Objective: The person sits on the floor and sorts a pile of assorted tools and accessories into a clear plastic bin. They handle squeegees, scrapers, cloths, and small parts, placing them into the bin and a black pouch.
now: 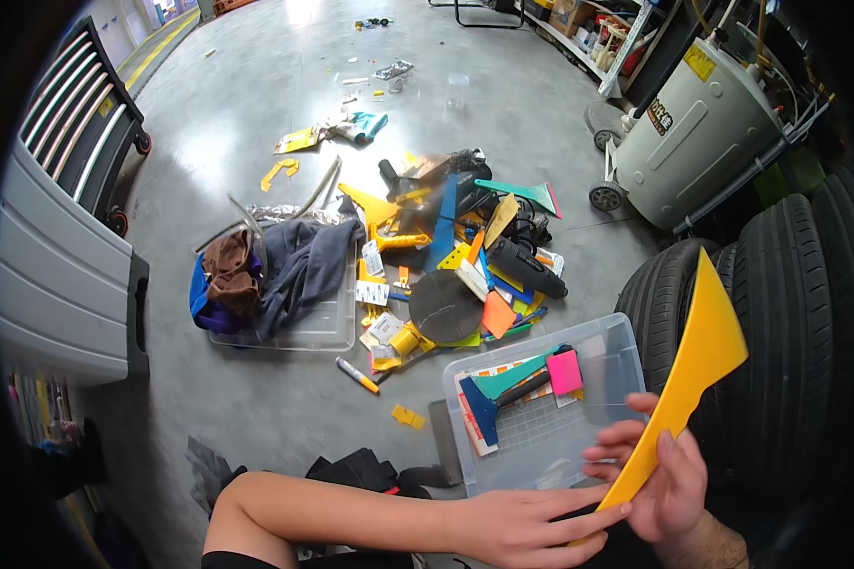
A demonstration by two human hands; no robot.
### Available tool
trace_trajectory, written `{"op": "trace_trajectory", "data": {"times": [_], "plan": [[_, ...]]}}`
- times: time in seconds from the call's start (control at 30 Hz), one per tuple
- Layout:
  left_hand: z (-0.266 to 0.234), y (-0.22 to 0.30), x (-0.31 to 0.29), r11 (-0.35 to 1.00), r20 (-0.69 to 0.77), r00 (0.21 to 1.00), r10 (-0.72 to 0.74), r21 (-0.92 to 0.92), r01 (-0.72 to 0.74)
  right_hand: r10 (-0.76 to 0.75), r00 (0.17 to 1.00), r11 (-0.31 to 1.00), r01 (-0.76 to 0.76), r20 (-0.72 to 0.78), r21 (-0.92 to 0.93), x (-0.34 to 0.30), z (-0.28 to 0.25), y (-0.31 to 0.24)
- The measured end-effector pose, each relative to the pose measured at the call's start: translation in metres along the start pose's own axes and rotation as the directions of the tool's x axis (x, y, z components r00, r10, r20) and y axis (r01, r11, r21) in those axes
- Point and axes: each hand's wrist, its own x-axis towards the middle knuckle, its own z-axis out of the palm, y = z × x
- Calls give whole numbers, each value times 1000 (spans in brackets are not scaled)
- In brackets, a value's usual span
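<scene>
A long yellow plastic scraper (678, 389) stands tilted at the right, its wide blade end up. My left hand (541, 526) pinches the narrow lower end, its forearm reaching across from the lower left. Around the lower half of the scraper is my right hand (669, 479), thumb on one side and bent fingers on the other. Just beyond both hands sits a clear plastic bin (607, 341). Inside it lie a dark blue and green squeegee (484, 408), another tool with a black handle (525, 387), a pink pad (566, 372) and some flat printed packs.
A heap of scrapers and tools surrounds a dark round disc (446, 307) on the floor. Left of it, a clear bin (342, 327) holds grey cloth (304, 270). Tyres (788, 303) and a grey tank (697, 133) stand right; a grey cabinet (62, 266) stands left.
</scene>
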Motion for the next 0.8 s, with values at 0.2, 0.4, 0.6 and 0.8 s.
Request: {"op": "trace_trajectory", "data": {"times": [0.2, 0.4, 0.6, 0.8], "plan": [[-5, -91, -147, 853, -56, 854, -518, -116, 509, -12, 999, 999, 13, -32, 29, 2, -12, 2], [-62, -86, -324, 411, 50, 419, -907, 329, 850, 112, 993, 990, -114, -30, -85, 2, -19, 2], [-1, 56, -363, 270, 412, -98, -906, 741, 615, 143, 989, 970, -148, -40, -190, 13, -16, 4], [-3, 60, -364, 115, 215, -70, -974, 738, 665, 170, 985, 964, -173, -34, -203, 23, -12, 10]]}}
